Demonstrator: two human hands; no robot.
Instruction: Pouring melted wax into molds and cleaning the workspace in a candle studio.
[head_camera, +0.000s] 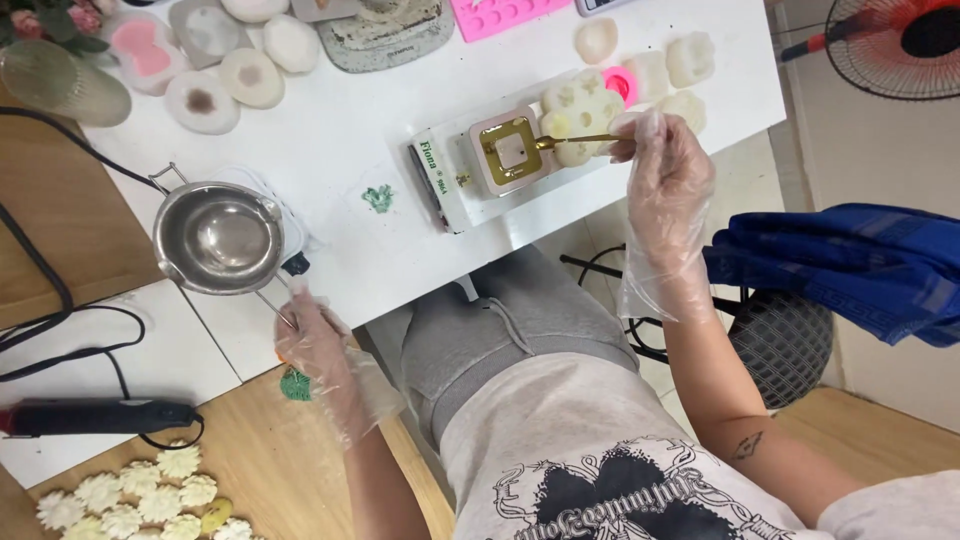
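Right hand (665, 175), grip closed on a gold spoon (570, 141) reaching into the square mould (512, 150); left hand (318, 345), far left of that mould, pinches the steel pot (220, 238) handle.

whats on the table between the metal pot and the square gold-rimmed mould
In the head view, a small green flower-shaped piece lies on the white table between the metal pot and the square mould; the rest is bare.

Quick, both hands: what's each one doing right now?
Left hand: closed on the metal pot's handle.
Right hand: closed on a gold brush.
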